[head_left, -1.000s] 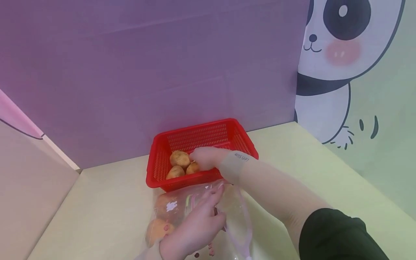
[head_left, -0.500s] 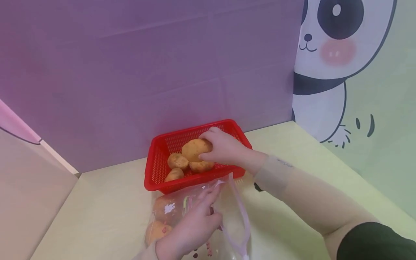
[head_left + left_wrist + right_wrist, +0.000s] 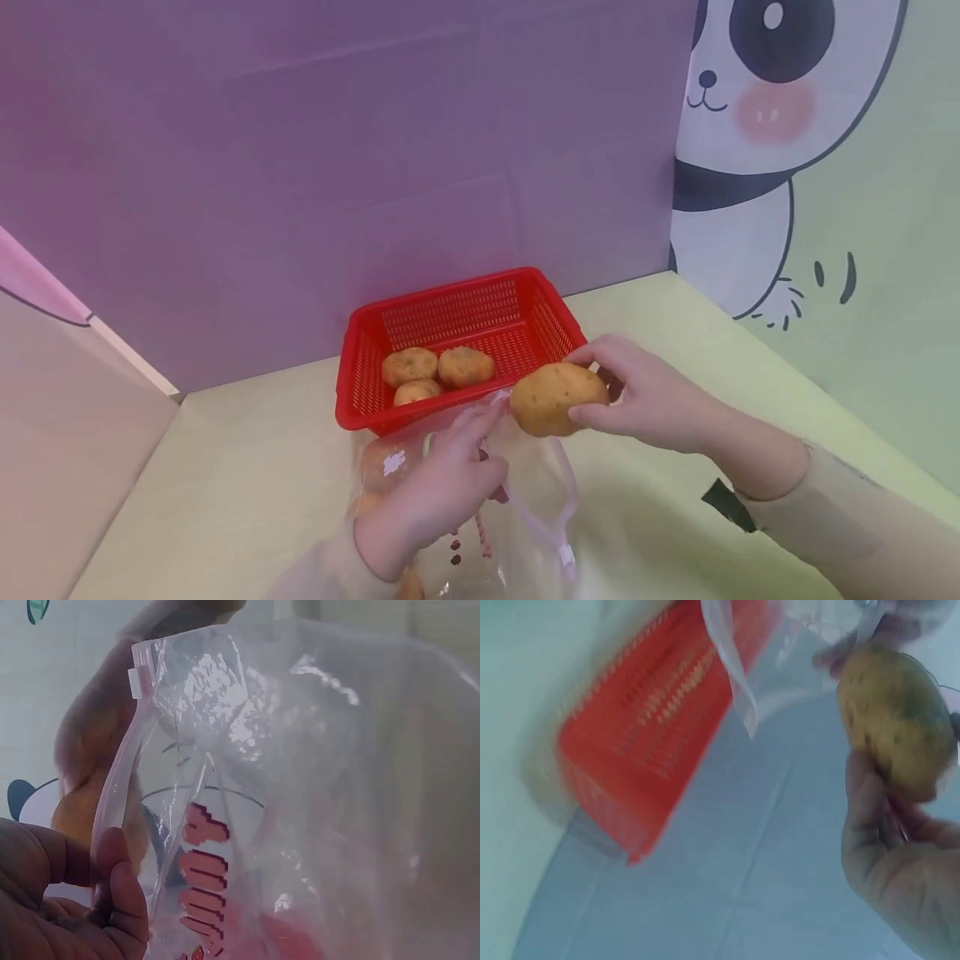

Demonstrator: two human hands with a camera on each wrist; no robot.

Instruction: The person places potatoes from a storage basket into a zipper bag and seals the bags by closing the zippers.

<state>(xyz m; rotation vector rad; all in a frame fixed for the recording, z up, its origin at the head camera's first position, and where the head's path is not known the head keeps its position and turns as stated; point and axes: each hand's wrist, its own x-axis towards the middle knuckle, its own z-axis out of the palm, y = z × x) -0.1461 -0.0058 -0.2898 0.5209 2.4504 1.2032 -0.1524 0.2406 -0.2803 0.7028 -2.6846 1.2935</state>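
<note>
My right hand (image 3: 652, 400) grips a potato (image 3: 553, 398) in the air, just in front of the basket's near right rim. In the right wrist view the same potato (image 3: 896, 720) sits between thumb and fingers. My left hand (image 3: 442, 483) pinches the edge of a clear zip bag (image 3: 525, 533), whose pale pink zip strip (image 3: 120, 772) shows in the left wrist view with a white slider. The bag's mouth gapes to the right, and potatoes (image 3: 382, 462) lie inside it. A red plastic basket (image 3: 450, 308) behind the bag contains three potatoes (image 3: 465, 367).
The basket stands on a pale yellow table (image 3: 247, 467) close to a purple backdrop (image 3: 375, 167). A pale green wall with a panda picture (image 3: 750, 183) rises on the right. A light pink panel (image 3: 60, 433) borders the table on the left.
My right hand has lifted a potato out of the red basket and brought it right and nearer, to the bag's mouth. My left hand still holds the bag's edge.
</note>
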